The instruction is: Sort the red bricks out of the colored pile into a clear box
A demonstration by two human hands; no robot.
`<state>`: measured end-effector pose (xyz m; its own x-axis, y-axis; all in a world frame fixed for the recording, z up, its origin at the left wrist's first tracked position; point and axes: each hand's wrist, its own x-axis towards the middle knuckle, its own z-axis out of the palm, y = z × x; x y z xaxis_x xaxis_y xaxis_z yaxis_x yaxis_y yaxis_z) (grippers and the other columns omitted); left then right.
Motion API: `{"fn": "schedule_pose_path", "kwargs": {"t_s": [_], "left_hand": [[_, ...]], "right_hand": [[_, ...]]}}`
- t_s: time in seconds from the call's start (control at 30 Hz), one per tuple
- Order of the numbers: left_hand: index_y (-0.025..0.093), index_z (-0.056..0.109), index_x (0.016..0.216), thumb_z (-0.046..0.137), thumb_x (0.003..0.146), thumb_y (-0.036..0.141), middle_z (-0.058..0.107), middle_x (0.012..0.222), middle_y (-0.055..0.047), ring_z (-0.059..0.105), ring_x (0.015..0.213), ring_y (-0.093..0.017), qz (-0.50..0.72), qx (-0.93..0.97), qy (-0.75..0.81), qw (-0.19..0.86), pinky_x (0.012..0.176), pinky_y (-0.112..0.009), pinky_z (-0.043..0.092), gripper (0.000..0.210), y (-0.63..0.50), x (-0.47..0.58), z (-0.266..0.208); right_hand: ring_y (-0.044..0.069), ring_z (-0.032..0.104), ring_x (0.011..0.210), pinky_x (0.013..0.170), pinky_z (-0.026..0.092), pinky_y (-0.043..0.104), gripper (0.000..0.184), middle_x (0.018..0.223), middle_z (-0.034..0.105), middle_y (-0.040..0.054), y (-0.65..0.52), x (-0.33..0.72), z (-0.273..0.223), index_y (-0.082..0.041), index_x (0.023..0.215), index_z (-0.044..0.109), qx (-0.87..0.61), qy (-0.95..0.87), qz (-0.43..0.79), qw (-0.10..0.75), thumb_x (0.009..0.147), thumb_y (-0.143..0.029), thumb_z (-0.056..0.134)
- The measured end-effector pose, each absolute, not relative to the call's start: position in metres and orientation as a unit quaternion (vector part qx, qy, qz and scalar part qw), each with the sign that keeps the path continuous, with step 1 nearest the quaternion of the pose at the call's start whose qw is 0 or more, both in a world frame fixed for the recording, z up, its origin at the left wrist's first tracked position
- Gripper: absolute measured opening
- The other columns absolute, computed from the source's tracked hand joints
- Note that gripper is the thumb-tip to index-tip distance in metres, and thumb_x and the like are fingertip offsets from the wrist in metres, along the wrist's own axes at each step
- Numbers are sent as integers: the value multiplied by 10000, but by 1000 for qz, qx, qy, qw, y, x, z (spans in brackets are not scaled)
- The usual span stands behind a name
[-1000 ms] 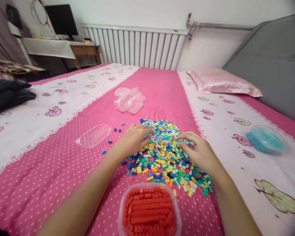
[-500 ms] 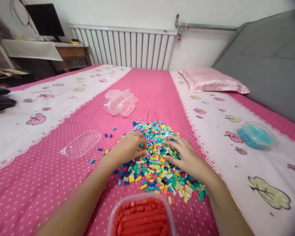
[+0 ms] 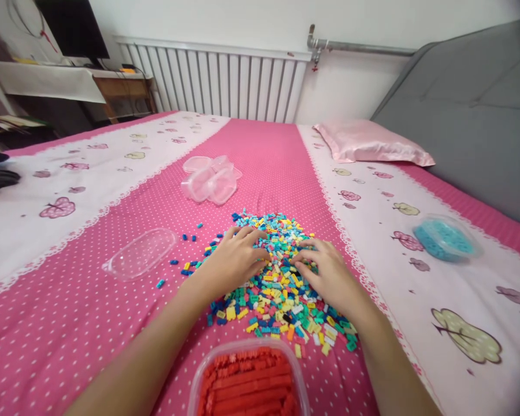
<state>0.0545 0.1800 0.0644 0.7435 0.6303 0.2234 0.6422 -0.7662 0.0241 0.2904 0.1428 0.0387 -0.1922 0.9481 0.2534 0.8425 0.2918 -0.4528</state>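
A heap of small toy building bricks (image 3: 281,283) in blue, green, yellow, pink and white lies spread on the pink bed cover. Over its left side rests my left hand (image 3: 238,254), palm down, fingers apart and touching the bricks. At the heap's right side my right hand (image 3: 325,268) has its fingers loosely bent and spread, with the fingertips among the bricks. I see no brick held in either hand, though the undersides of the fingers are hidden. Close to me stands a clear plastic tub (image 3: 195,381) filled with red bricks (image 3: 251,384), partly cut off by the lower edge.
Left of the heap lies a clear lid (image 3: 141,254), with a few loose blue bricks (image 3: 173,262) nearby. Farther back are several clear empty containers (image 3: 212,180). A tub of light-blue bricks (image 3: 446,238) sits at the right. A pink pillow (image 3: 372,143) lies near the grey headboard (image 3: 472,115).
My left hand has shifted slightly right and spread its fingers over the heap. My right hand has barely moved, its fingers still at the bricks. The camera view has turned slightly.
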Motion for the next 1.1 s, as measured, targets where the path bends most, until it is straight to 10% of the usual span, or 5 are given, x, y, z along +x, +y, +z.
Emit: {"fn": "schedule_pose_path", "kwargs": {"t_s": [0.2,1.1], "left_hand": [[335,664,1261,538,1014,324,557,1378,-97,510,1260,-298,-110,-948,-297,13,1059,-518,372,277,178,62,60],[225,700,974,557,997,283,600,1248,-79,532,1147,-263,-130,-944,-303,-15,1020,-462,351,156,179,61,58]], "right_hand": [[332,490,1268,1071,409,547,171,1299,596,101,141,283,39,-285,998,781,-560,-784,91,252,957,-309,617],[312,541,1104,960,438,500,143,1133,646,81,147,287,35,-232,768,668,-568,-782,50,252,797,-133,768]]}}
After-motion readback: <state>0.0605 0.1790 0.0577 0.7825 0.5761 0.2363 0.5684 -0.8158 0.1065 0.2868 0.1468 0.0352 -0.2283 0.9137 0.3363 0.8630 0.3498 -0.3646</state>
